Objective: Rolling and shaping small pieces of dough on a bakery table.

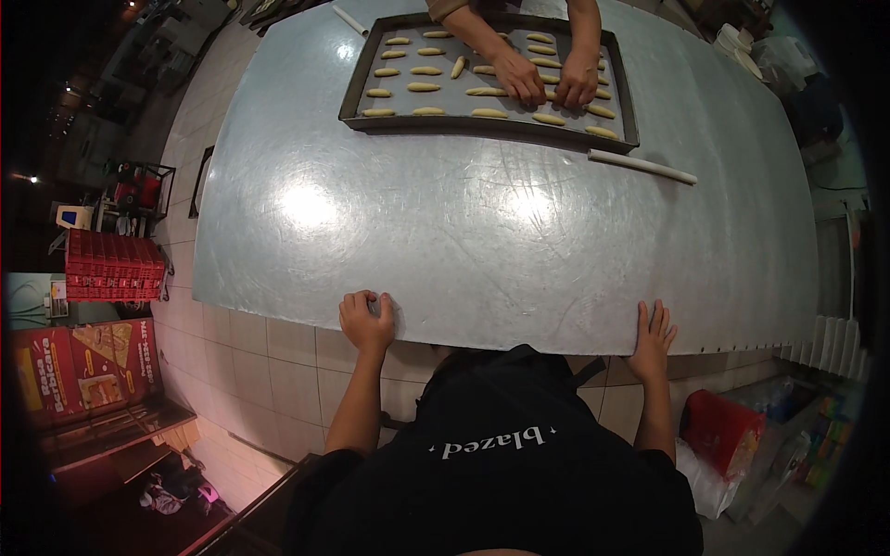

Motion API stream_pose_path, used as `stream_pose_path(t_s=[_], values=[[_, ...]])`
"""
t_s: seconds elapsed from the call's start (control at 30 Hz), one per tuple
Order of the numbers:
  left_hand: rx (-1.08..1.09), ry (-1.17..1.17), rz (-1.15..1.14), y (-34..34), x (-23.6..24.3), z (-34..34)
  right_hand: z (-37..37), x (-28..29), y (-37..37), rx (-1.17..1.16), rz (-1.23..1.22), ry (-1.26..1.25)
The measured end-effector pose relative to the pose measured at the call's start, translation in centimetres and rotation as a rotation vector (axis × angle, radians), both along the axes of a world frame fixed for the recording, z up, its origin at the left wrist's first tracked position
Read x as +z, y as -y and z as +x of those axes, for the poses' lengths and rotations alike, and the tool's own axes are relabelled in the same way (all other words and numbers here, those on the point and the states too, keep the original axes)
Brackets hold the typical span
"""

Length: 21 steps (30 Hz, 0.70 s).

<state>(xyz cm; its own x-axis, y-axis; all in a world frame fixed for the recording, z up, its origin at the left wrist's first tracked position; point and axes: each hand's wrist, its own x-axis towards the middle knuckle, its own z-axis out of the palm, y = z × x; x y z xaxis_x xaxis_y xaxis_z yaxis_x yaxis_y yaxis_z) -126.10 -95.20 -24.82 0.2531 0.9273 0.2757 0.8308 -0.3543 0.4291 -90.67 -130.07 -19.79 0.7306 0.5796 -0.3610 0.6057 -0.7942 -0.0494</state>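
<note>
My left hand (367, 321) rests on the near edge of a metal-topped table (417, 241), its fingers curled in and nothing visible in them. Farther right, my right hand (654, 332) lies against the same edge with its fingers stretched out and apart, holding nothing. Across the table stands a dark rectangular baking tray (408, 121) with rows of small, pale, elongated dough pieces (424, 87) on a light lining. Another person's two hands (547, 82) reach into the tray from the far side and touch pieces on its right half; their fingertips partly hide those pieces.
A white tube (642, 167) lies just in front of the tray's right corner, and another white tube (350, 20) lies by its far left corner. Stacked red crates (114, 266) stand on the floor at left. A red bag (721, 432) sits below the table's right side.
</note>
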Motion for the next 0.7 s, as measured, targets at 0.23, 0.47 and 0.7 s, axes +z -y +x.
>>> stream_pose_path(t_s=[0.23, 0.47, 0.7], values=[[0.008, -0.013, 0.002, 0.1, 0.0, -0.2, 0.0, -0.3, 0.3, 0.022, -0.017, 0.006], [-0.013, 0.020, 0.022, 0.1, 0.3, 0.3, 0.0, -0.2, 0.5, 0.018, 0.022, 0.028], [-0.023, 0.011, 0.024, -0.2, -0.1, -0.4, -0.1, 0.2, -0.2, 0.008, -0.035, -0.028]])
